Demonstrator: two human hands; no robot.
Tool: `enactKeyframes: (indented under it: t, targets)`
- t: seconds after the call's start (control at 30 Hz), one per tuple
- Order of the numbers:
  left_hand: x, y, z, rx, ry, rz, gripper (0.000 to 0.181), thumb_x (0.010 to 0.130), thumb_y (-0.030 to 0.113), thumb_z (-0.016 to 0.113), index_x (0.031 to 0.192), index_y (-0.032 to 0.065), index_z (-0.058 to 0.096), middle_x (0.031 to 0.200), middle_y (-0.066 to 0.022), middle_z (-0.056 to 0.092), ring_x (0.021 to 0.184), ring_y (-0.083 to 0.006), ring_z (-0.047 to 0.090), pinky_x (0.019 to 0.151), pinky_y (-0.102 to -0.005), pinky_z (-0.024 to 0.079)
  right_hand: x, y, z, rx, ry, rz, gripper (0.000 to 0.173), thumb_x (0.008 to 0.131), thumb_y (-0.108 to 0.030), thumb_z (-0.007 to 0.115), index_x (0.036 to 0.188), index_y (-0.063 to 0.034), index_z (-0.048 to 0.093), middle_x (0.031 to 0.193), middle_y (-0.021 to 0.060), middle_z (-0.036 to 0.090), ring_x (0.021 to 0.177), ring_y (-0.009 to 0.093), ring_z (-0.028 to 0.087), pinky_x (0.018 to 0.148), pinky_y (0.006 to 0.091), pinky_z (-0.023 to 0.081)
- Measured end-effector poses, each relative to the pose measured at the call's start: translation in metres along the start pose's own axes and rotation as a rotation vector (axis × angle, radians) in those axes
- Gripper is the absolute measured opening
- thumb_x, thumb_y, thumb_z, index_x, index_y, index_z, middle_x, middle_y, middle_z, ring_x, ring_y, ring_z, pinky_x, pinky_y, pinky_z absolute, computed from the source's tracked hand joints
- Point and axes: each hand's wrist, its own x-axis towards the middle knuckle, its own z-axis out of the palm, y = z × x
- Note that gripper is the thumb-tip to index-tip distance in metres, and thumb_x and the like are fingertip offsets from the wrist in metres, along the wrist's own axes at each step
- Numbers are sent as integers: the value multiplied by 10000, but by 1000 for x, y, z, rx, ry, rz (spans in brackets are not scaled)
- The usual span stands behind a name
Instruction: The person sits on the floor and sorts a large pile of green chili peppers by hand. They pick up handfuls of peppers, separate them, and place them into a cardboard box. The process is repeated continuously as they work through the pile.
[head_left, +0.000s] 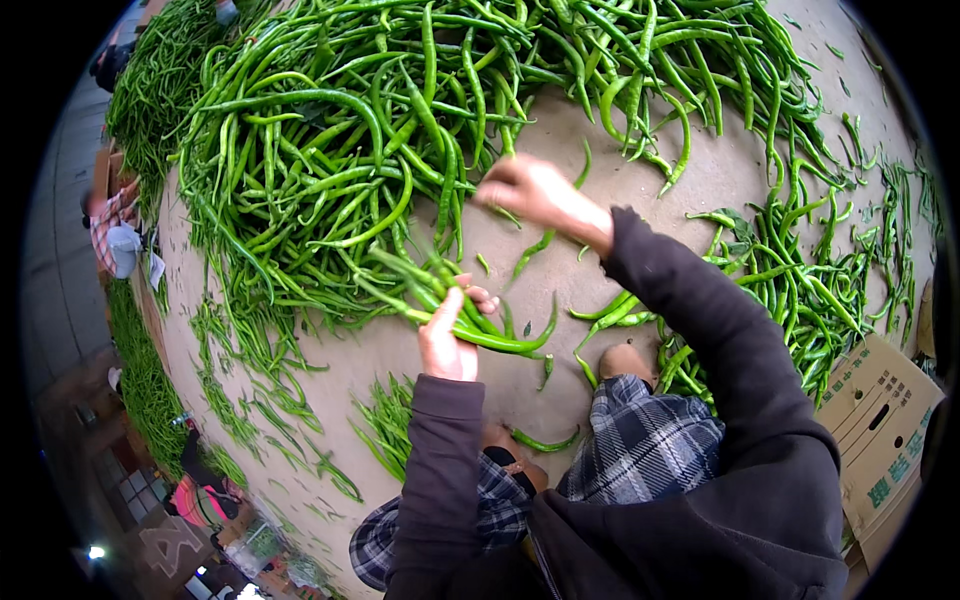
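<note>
Several long green chili peppers (487, 341) lie across my left hand (448, 337), its thumb pressed over them and their stems pointing left. Blurred by motion, my right hand (521, 191) hovers beside the right edge of a large heap of green chili peppers (315, 187). Its fingers are curled, and whether a pepper is between them is not plain. A few loose peppers (532, 255) lie on the tan ground sheet (517, 405) between and below my hands.
A second pile of peppers (795, 285) lies to my right, near a printed cardboard box (874, 427). Beside my left forearm is a small bunch of peppers (386, 420). At the far left, a person in a checked shirt (112, 232) is near more heaps (161, 97).
</note>
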Motion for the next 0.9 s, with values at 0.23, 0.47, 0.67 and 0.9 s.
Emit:
enactKeyframes:
  t: [0.23,0.47,0.67,0.9]
  targets:
    - [4,6,-36,-485,-165,19,196,874,197,475,1021,72,507,968,-83,553,885,-212,547,888,-499,396,15,45,10,-447,97,283,314,762,-262,536,849,38,499,792,242,583,754,375,583,687,442,458]
    - [-1,28,-40,-428,-317,59,227,797,187,577,978,60,527,1010,-89,545,881,-208,534,768,-385,452,-102,-54,-28,198,-347,478,337,818,-272,510,1022,-5,541,743,25,537,683,95,502,623,262,423]
    - [-9,35,19,778,-720,427,193,779,106,579,951,26,543,1057,-121,572,1034,-246,522,883,-339,395,-123,-90,-44,324,-464,282,395,877,-387,461,959,-11,548,683,60,545,632,130,542,587,283,445]
    - [14,61,20,855,-444,234,337,742,117,624,1041,-3,527,903,-48,592,779,-152,566,686,-295,469,-139,-15,-5,-306,-322,-100,153,769,-138,511,845,-32,589,747,111,574,670,239,582,632,324,483]
